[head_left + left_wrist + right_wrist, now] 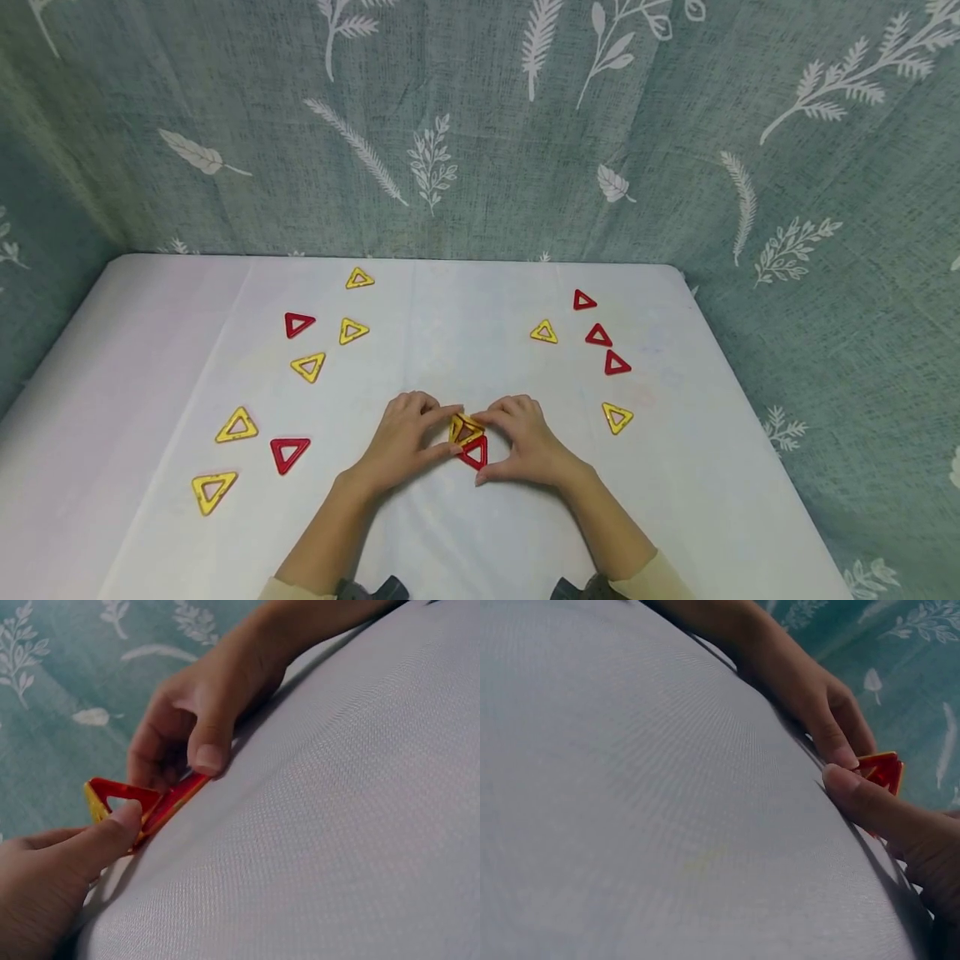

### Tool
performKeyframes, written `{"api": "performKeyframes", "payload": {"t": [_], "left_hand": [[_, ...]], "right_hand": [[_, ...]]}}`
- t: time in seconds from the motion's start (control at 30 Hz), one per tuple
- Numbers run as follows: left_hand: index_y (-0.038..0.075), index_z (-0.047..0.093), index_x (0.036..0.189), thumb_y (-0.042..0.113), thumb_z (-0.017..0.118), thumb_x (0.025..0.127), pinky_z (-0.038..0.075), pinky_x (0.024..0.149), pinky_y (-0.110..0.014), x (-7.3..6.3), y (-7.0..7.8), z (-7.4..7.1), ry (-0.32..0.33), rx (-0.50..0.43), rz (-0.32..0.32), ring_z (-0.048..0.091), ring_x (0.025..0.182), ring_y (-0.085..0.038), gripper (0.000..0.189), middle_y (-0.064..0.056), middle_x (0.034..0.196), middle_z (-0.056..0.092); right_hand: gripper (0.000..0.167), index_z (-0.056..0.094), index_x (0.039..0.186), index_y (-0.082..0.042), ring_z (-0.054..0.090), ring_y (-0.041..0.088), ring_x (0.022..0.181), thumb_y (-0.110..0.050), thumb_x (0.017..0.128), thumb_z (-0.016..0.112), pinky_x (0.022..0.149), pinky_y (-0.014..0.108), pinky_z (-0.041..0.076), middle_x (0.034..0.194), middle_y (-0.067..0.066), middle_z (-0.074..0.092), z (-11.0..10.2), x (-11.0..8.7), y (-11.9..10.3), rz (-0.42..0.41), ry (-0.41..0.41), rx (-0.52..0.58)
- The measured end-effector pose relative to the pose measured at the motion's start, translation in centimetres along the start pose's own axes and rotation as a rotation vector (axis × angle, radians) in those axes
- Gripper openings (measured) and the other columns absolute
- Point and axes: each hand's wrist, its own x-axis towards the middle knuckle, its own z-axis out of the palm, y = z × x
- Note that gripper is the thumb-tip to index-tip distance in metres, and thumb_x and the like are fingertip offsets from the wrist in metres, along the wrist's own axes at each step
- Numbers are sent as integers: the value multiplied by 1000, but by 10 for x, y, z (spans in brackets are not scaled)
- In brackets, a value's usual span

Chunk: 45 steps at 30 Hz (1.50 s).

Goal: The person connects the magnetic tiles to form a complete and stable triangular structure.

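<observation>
Both loaded: left grip (408,436) pinches the yellow triangle (472,438), right grip (531,440) curls round the red triangle (483,452). Pieces touch each other, sitting between the two grips on the desk (457,542).

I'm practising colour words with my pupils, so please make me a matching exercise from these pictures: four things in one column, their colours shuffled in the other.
Things, as the head view shows them:
1. Farthest loose triangle
2. Loose triangle nearest the left forearm
3. Tablecloth
4. Right sleeve

Colours:
A. White
B. Yellow
C. Beige
D. Red

Pairs: 1-B, 2-D, 3-A, 4-C
</observation>
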Motion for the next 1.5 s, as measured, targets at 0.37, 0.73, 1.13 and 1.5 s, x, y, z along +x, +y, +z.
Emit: {"api": "performKeyframes", "payload": {"t": [0.37, 0.73, 1.13, 1.5], "left_hand": [[14, 68, 114, 43, 84, 63, 41, 85, -36, 3, -3, 1, 68, -29, -25, 48, 96, -18, 61, 1, 97, 56], [12, 72, 105, 30, 88, 61, 44, 79, -33, 2, -5, 0, 152, -88, -46, 48, 92, -14, 50, 4, 88, 56], [11, 73, 92, 21, 85, 67, 43, 77, -31, 2, -6, 0, 172, -146, -92, 48, 86, -11, 29, 7, 81, 58], [13, 75, 94, 23, 83, 70, 43, 76, -31, 1, -3, -2, 158, -108, -71, 49, 86, -13, 27, 7, 81, 56]], "right_hand": [[51, 66, 110, -14, 42, 15, 103, -32, 66, 86, 86, 34, 41, 102, -3, 54, -3, 0, 4, 6, 44, 48], [35, 71, 105, -11, 46, 15, 98, -21, 73, 82, 82, 30, 44, 97, 0, 57, 0, 1, 9, -54, 132, 73], [27, 73, 98, -11, 49, 16, 92, -16, 73, 81, 79, 33, 40, 91, 0, 59, 7, 2, 9, 11, 320, 27], [32, 65, 95, -13, 42, 27, 105, -24, 71, 83, 91, 47, 28, 106, 7, 53, 4, 2, 7, 166, 290, -16]]}}
